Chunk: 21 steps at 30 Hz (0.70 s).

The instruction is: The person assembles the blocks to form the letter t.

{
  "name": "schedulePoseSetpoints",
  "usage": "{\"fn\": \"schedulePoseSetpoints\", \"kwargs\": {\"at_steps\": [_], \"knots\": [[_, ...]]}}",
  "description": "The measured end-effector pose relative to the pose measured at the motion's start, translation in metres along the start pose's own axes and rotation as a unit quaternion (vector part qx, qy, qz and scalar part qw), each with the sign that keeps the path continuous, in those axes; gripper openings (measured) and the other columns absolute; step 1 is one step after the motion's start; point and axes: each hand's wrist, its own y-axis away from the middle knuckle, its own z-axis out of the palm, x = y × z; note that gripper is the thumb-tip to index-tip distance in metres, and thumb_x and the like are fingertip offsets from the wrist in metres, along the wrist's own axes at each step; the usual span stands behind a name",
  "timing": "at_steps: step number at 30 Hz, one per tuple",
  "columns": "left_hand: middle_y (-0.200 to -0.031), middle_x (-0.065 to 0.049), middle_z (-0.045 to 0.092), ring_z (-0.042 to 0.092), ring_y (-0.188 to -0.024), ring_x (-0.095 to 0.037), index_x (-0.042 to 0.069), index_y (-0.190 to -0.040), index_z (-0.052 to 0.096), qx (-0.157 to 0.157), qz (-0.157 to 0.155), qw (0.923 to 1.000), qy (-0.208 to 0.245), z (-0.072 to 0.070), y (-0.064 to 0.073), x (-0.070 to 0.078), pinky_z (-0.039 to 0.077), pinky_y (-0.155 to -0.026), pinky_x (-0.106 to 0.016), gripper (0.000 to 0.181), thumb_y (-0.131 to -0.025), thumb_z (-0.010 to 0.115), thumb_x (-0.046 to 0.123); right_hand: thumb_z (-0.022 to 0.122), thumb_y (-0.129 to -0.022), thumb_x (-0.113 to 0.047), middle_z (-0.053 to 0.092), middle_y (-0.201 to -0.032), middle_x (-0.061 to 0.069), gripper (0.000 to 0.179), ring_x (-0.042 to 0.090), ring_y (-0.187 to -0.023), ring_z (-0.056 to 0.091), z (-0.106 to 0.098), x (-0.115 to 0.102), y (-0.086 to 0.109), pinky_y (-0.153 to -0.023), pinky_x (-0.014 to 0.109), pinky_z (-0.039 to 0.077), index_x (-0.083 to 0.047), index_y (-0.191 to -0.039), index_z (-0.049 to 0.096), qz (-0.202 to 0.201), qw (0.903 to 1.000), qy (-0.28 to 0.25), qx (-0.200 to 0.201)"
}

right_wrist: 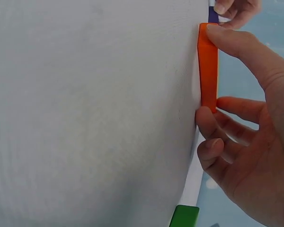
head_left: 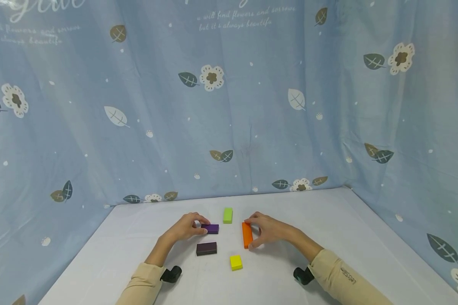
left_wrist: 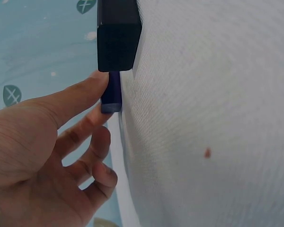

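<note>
A purple block point(head_left: 212, 229) lies on the white table, and my left hand point(head_left: 185, 227) pinches its left end between thumb and fingers. The left wrist view shows the thumb and index finger on either side of that purple block point(left_wrist: 112, 92), partly hidden behind a dark block point(left_wrist: 118, 38). To the right, my right hand point(head_left: 271, 230) spans a long orange block point(head_left: 247, 235) lengthwise, thumb at the near end and fingers at the far end. In the right wrist view the thumb touches one end of the orange block point(right_wrist: 208, 68) and fingertips the other.
A light green block point(head_left: 227, 215) lies farther back between the hands. The dark brown block point(head_left: 206, 249) is in front of the purple one, and a yellow block point(head_left: 236, 262) sits nearest me. A blue patterned curtain point(head_left: 229, 114) hangs behind the table point(head_left: 137, 237).
</note>
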Motion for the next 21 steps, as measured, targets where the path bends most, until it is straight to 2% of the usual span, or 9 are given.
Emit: {"fn": "schedulePoseSetpoints", "kwargs": {"at_steps": [15, 21], "knots": [[-0.102, -0.010, 0.067, 0.053, -0.074, -0.013, 0.006, -0.111, 0.073, 0.002, 0.005, 1.0000, 0.002, 0.001, 0.001, 0.001, 0.041, -0.066, -0.022, 0.026, -0.087, 0.074, 0.015, 0.080, -0.078, -0.047, 0.050, -0.137, 0.007, 0.072, 0.019, -0.083, 0.056, 0.004, 0.003, 0.007, -0.069, 0.020, 0.047, -0.013, -0.137, 0.057, -0.007, 0.9997, 0.012, 0.021], [-0.102, -0.009, 0.067, 0.053, -0.075, -0.013, 0.007, -0.111, 0.073, 0.002, 0.000, 1.0000, -0.001, 0.001, 0.000, 0.000, 0.042, -0.066, -0.023, 0.025, -0.087, 0.074, 0.015, 0.078, -0.080, -0.045, 0.052, -0.135, 0.007, 0.066, 0.013, -0.076, 0.053, 0.003, 0.000, 0.011, -0.066, 0.019, 0.046, -0.017, -0.137, 0.059, -0.019, 0.9992, 0.025, 0.026]]}}
